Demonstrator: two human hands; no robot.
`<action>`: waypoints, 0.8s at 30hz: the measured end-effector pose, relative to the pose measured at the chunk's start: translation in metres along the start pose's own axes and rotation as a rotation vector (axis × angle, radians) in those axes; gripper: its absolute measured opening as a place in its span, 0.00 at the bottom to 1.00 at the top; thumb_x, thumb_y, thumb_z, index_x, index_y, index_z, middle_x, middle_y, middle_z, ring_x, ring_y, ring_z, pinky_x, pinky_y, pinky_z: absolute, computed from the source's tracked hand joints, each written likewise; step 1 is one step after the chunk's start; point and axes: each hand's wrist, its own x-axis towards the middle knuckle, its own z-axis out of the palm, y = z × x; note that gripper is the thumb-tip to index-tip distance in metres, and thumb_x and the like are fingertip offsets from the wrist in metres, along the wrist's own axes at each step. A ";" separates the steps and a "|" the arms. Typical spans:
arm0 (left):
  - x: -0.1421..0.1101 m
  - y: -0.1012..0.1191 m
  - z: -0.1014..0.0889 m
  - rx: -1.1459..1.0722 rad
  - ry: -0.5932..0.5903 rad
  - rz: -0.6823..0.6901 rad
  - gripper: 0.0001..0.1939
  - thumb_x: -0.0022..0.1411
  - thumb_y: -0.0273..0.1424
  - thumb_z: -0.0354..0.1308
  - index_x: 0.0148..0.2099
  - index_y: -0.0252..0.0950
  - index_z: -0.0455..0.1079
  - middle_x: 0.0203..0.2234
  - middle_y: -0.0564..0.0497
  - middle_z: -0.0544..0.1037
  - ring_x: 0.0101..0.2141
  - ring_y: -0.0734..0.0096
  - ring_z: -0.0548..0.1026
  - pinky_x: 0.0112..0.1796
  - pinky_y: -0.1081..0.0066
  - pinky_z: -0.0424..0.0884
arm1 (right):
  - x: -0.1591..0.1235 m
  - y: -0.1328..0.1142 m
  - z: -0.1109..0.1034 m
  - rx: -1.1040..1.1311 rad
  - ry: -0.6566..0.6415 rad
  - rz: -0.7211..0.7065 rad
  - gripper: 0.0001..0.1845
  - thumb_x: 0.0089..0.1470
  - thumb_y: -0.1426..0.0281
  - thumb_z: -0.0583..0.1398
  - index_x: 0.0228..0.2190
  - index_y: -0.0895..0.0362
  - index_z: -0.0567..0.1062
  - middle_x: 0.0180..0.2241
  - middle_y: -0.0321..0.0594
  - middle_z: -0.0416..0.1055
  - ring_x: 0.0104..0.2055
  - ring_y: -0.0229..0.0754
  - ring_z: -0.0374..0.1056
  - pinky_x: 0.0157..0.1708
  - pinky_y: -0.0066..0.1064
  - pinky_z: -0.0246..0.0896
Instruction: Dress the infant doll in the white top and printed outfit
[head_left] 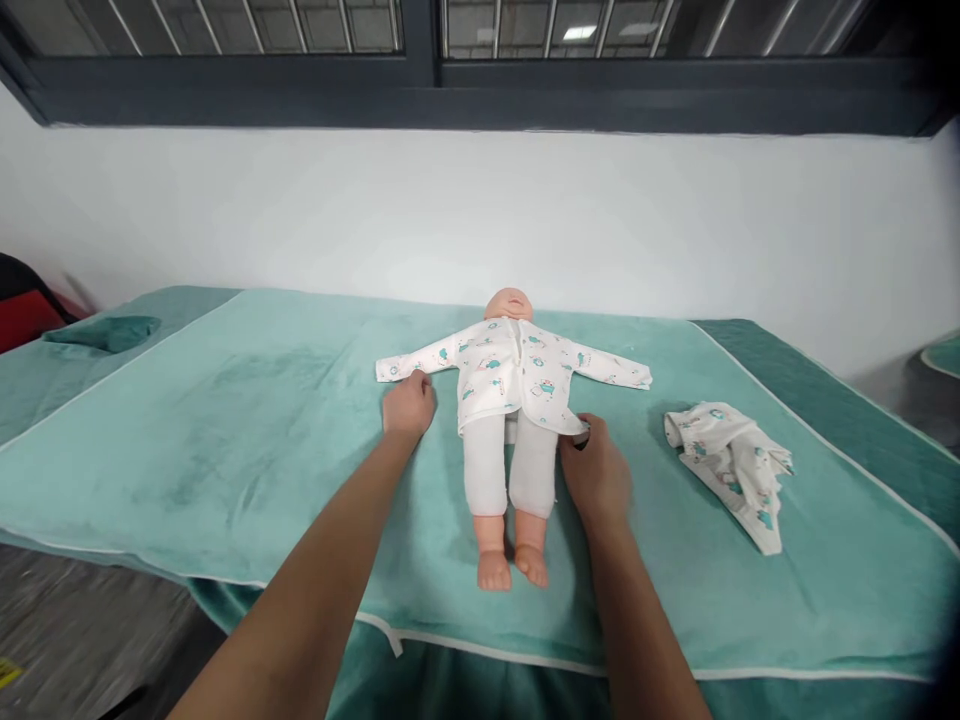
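Observation:
A baby doll [511, 303] lies on its back on the bed, with its feet towards me and its arms spread. It wears a white printed baby jacket [491, 375] and white leg coverings [486, 465]; its feet are bare. My left hand [409, 405] is closed at the lower edge of the sleeve [442, 355] on the left, near the cuff; its fingertips are partly hidden. At the jacket's lower right corner, my right hand [598, 470] pinches the hem, which is pulled a little outward beside the doll's leg.
A crumpled white printed baby garment [739, 470] lies to the right of the doll. Green plush cover [300, 480] with white piping spreads over the bed. Behind it stands a white wall [300, 210] below a dark window frame [225, 92]. A red and black object [30, 315] is at far left.

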 end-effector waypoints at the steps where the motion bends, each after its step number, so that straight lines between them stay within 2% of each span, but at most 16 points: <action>1: 0.000 0.000 0.000 -0.001 0.002 -0.004 0.13 0.67 0.29 0.44 0.47 0.40 0.70 0.40 0.45 0.81 0.40 0.56 0.78 0.35 0.65 0.66 | -0.001 0.002 0.000 0.008 0.002 -0.010 0.22 0.60 0.60 0.52 0.53 0.51 0.67 0.44 0.44 0.78 0.44 0.54 0.73 0.36 0.36 0.58; 8: 0.000 0.000 0.000 -0.014 0.008 -0.021 0.14 0.67 0.30 0.45 0.47 0.40 0.70 0.40 0.45 0.81 0.40 0.57 0.78 0.37 0.65 0.66 | -0.010 0.010 -0.001 0.028 -0.020 0.005 0.24 0.57 0.63 0.53 0.55 0.51 0.67 0.39 0.41 0.78 0.39 0.49 0.72 0.31 0.33 0.55; 13: 0.001 0.000 -0.001 -0.023 0.017 -0.020 0.15 0.67 0.30 0.44 0.47 0.40 0.71 0.40 0.44 0.81 0.41 0.56 0.78 0.37 0.65 0.66 | -0.015 0.012 -0.002 0.113 0.041 -0.024 0.27 0.56 0.64 0.54 0.56 0.56 0.66 0.34 0.39 0.76 0.35 0.47 0.71 0.30 0.32 0.54; 17: 0.001 0.000 -0.003 -0.040 0.019 -0.018 0.15 0.66 0.30 0.44 0.47 0.40 0.71 0.41 0.44 0.81 0.42 0.55 0.78 0.37 0.65 0.66 | -0.027 0.019 -0.002 0.163 0.092 -0.104 0.29 0.56 0.66 0.54 0.58 0.61 0.64 0.29 0.37 0.73 0.32 0.46 0.70 0.30 0.33 0.55; 21: 0.001 -0.001 -0.003 -0.067 0.018 -0.033 0.16 0.66 0.30 0.44 0.47 0.41 0.72 0.40 0.43 0.81 0.41 0.54 0.78 0.37 0.64 0.66 | -0.041 0.034 -0.002 0.230 0.085 -0.203 0.24 0.60 0.64 0.53 0.55 0.60 0.67 0.32 0.39 0.73 0.33 0.45 0.69 0.34 0.35 0.60; 24: 0.001 -0.001 -0.003 -0.092 0.027 -0.041 0.16 0.66 0.30 0.44 0.46 0.41 0.72 0.39 0.43 0.81 0.41 0.53 0.78 0.37 0.63 0.66 | -0.044 0.052 -0.007 0.234 0.141 -0.264 0.20 0.61 0.63 0.53 0.51 0.59 0.69 0.40 0.46 0.73 0.40 0.47 0.69 0.42 0.38 0.64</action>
